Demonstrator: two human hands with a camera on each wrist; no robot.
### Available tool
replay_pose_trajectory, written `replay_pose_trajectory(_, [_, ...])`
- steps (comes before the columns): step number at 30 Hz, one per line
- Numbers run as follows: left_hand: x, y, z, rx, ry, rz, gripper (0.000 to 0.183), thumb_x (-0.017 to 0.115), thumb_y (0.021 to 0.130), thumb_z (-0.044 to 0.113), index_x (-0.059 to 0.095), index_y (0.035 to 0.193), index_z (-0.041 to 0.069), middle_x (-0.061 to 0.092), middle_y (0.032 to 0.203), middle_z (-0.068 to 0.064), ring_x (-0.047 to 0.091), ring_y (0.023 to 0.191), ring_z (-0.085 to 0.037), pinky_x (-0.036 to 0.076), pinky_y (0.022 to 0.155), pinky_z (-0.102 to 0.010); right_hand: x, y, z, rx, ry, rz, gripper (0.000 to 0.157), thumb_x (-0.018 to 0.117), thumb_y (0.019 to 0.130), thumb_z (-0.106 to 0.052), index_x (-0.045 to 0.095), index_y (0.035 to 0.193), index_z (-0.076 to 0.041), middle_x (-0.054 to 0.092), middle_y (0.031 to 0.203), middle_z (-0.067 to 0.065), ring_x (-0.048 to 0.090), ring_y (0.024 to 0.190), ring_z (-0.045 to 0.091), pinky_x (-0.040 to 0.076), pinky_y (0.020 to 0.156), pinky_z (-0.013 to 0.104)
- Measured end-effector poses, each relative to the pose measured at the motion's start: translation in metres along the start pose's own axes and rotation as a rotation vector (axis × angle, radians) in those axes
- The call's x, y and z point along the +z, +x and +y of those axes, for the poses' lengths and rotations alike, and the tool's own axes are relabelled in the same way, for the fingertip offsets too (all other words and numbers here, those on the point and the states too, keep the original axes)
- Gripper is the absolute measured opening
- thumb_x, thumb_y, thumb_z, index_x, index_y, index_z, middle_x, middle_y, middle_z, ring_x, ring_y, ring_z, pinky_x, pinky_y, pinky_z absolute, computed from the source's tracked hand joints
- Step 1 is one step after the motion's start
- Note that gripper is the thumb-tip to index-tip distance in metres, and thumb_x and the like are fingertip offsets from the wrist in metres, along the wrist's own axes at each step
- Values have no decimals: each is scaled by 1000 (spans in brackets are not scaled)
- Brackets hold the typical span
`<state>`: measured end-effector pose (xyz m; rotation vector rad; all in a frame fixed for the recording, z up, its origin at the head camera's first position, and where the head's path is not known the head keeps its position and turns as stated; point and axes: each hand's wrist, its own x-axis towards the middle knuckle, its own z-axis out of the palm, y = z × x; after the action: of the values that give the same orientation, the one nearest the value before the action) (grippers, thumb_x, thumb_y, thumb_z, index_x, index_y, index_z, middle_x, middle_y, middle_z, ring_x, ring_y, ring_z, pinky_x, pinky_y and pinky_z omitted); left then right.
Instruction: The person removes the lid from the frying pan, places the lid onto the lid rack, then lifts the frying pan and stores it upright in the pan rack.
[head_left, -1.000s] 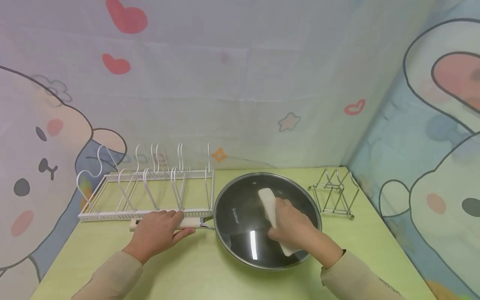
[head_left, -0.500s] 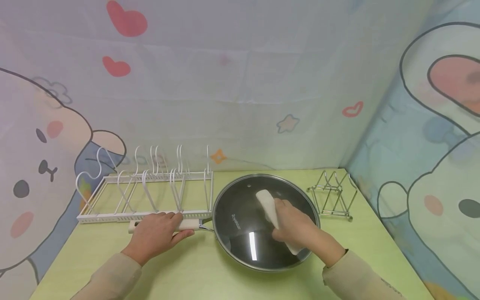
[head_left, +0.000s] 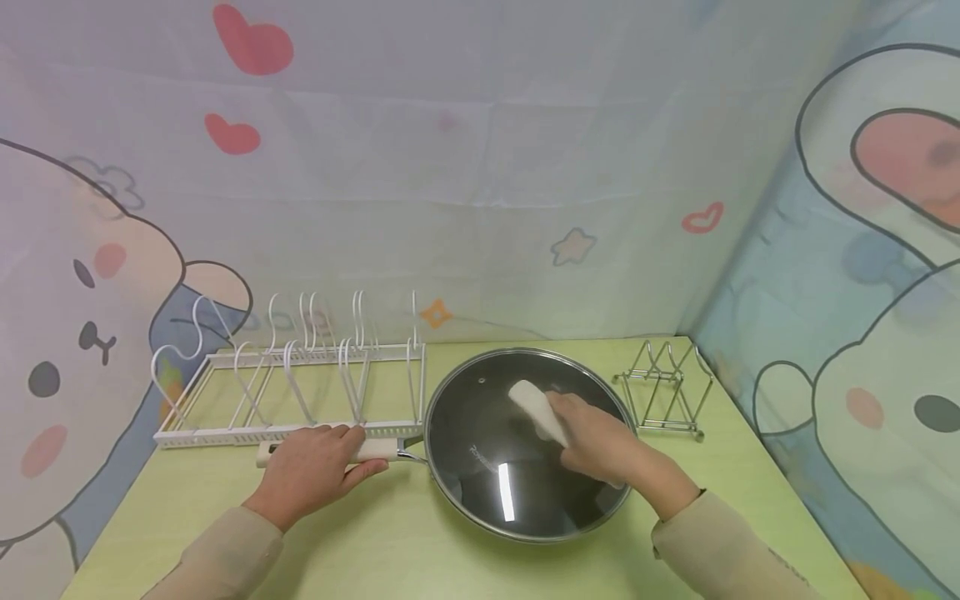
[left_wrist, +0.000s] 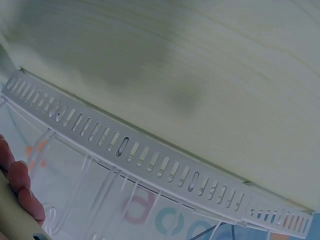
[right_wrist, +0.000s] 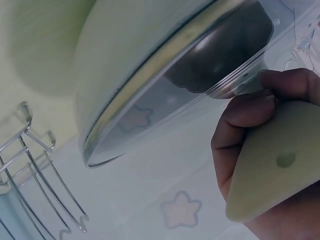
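Observation:
A frying pan with a glass lid (head_left: 480, 417) sits on the table in the head view. My left hand (head_left: 311, 467) grips its cream handle (head_left: 378, 450), which points left. At the lower left of the left wrist view, fingertips (left_wrist: 21, 185) curl over that handle (left_wrist: 10, 215). My right hand (head_left: 600, 437) is wrapped around the lid's long cream handle (head_left: 536, 404). In the right wrist view the fingers curl round this lid handle (right_wrist: 272, 170), and the pan's pale outer wall (right_wrist: 115, 45) rises beside it. The lid lies over the pan's top; the pan's inside looks dark through the glass.
A white rack (head_left: 217, 436) with several upright loops stands left of the pan, just behind its handle. To the right is a small metal wire rack (head_left: 671, 427). A printed curtain (head_left: 480, 167) hangs behind the table (head_left: 375, 550).
The lid has turned counterclockwise: its small vent hole shifted left and the lettering tilted. My right hand turned with the lid handle, its wrist moving slightly right. The left hand stayed on the pan handle.

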<state>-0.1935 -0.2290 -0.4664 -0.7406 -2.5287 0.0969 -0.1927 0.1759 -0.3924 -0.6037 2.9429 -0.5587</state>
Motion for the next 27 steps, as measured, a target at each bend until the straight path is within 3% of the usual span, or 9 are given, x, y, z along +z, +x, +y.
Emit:
replay_pose_trajectory(4, [1, 0, 0, -7, 5, -11, 54, 60, 84, 70, 45, 74, 18, 36, 54, 10, 37, 45, -8, 22, 42, -23, -1, 1, 6, -47, 3, 20, 76, 70, 75, 5, 44, 146, -9, 62, 119, 5, 53, 84, 16, 48, 74, 33])
replay_pose_trajectory(15, [2, 0, 1, -12, 6, -29, 54, 58, 85, 70, 47, 75, 18, 38, 54, 10, 39, 46, -9, 23, 42, -23, -4, 12, 19, -5, 29, 13, 79, 62, 76, 13, 48, 147, -20, 61, 135, 4, 58, 100, 20, 50, 85, 39])
replay_pose_trajectory(23, [0, 0, 1, -27, 7, -45, 55, 58, 85, 70, 46, 75, 18, 37, 55, 10, 39, 46, -9, 23, 43, -24, -6, 13, 23, -24, -18, -6, 78, 63, 76, 4, 47, 146, -28, 62, 111, 5, 54, 87, 18, 48, 75, 34])
replay_pose_trajectory(27, [0, 0, 1, -25, 6, -30, 55, 59, 84, 71, 46, 75, 18, 37, 54, 9, 39, 45, -10, 24, 43, -24, -5, 13, 26, -37, -23, -12, 75, 67, 78, -12, 45, 147, -30, 60, 104, -2, 53, 81, 14, 46, 70, 31])
